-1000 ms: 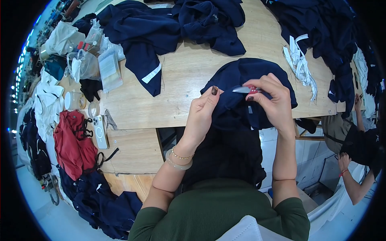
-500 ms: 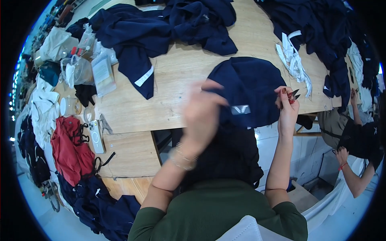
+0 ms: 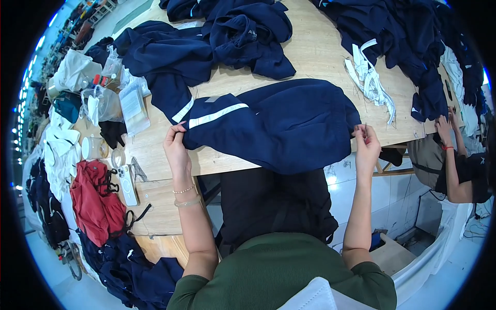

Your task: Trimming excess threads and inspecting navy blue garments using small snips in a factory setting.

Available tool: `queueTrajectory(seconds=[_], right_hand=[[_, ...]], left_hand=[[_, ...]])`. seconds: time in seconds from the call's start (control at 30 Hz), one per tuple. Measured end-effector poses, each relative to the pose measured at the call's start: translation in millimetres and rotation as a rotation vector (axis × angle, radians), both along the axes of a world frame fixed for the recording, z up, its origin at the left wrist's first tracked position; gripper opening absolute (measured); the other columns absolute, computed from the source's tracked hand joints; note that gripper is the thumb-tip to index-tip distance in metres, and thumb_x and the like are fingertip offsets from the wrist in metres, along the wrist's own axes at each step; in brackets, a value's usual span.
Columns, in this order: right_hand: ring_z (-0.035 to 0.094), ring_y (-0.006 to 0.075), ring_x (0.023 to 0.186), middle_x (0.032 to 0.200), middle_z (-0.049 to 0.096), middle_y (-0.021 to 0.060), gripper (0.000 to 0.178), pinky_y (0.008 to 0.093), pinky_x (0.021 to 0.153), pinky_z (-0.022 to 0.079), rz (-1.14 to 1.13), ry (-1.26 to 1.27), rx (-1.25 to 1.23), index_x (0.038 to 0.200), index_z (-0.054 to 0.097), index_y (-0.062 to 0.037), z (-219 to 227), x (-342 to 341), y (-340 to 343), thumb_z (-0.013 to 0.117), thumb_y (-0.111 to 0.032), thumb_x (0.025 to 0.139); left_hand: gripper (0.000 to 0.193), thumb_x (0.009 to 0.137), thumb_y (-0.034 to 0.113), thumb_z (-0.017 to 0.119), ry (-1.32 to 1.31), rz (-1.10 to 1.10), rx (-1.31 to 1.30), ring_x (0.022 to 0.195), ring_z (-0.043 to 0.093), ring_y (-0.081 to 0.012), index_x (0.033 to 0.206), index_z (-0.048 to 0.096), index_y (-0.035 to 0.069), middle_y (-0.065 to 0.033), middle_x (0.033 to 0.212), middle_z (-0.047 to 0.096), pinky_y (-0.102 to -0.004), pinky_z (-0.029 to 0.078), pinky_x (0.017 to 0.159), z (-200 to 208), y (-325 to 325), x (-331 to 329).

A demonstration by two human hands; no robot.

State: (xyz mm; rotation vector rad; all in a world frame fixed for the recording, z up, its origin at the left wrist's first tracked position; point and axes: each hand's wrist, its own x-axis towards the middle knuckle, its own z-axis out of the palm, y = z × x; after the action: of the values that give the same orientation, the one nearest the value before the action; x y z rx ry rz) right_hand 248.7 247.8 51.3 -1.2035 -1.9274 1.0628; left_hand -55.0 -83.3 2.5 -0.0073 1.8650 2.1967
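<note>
A navy garment [image 3: 289, 124] is stretched sideways across the table's near edge, part of it hanging over my lap. White and grey strips mark its left part. At its left end, my left hand [image 3: 177, 147] pinches the edge of the cloth between thumb and fingers. My right hand [image 3: 367, 150] pinches the garment's right end, fingers closed. Whether anything else is inside the right hand is hidden.
More navy garments [image 3: 243, 41] lie at the far side, and white strips [image 3: 369, 77] at the right. A red bag [image 3: 95, 199], a phone [image 3: 126, 185] and plastic bags [image 3: 103, 103] sit on the left. At far right, another person's hands [image 3: 445, 129] touch the table edge.
My left hand has moved left and now grips the cloth's left end. The garment is spread wider, its white stripe showing. Dark pointed blades seen in my right hand no longer show.
</note>
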Motion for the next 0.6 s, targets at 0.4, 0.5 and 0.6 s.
queueTrajectory(seconds=[0.4,0.5,0.6], right_hand=[[0.05,0.0048,0.063,0.083,0.062,0.0023,0.052,0.0197,0.057,0.042,0.289,0.045,-0.295,0.134,0.05,-0.0057,51,1,0,0.067,-0.005,0.084],[0.051,0.0017,0.067,0.102,0.063,0.006,0.057,0.0156,0.05,0.034,0.396,0.842,-0.43,0.144,0.041,-0.01,106,26,39,0.059,-0.002,0.09],[0.057,0.0047,0.085,0.124,0.057,0.0093,0.05,0.0151,0.066,0.043,0.243,1.096,-0.191,0.144,0.039,-0.0074,169,28,58,0.051,-0.002,0.096]], left_hand=[[0.013,0.092,-0.002,0.049,-0.097,-0.235,0.239,0.087,0.061,-0.0119,0.091,0.06,0.005,-0.0022,0.094,0.06,-0.0232,0.051,0.079,52,-20,-2],[0.014,0.094,0.001,0.05,0.024,-0.111,0.481,0.094,0.063,-0.0177,0.105,0.059,0.0,-0.0107,0.107,0.062,-0.0281,0.052,0.088,110,-34,-19],[0.023,0.099,0.006,0.046,-0.012,-0.255,0.914,0.1,0.064,-0.0286,0.115,0.052,-0.009,-0.0218,0.113,0.06,-0.0323,0.059,0.087,150,-59,-39]])
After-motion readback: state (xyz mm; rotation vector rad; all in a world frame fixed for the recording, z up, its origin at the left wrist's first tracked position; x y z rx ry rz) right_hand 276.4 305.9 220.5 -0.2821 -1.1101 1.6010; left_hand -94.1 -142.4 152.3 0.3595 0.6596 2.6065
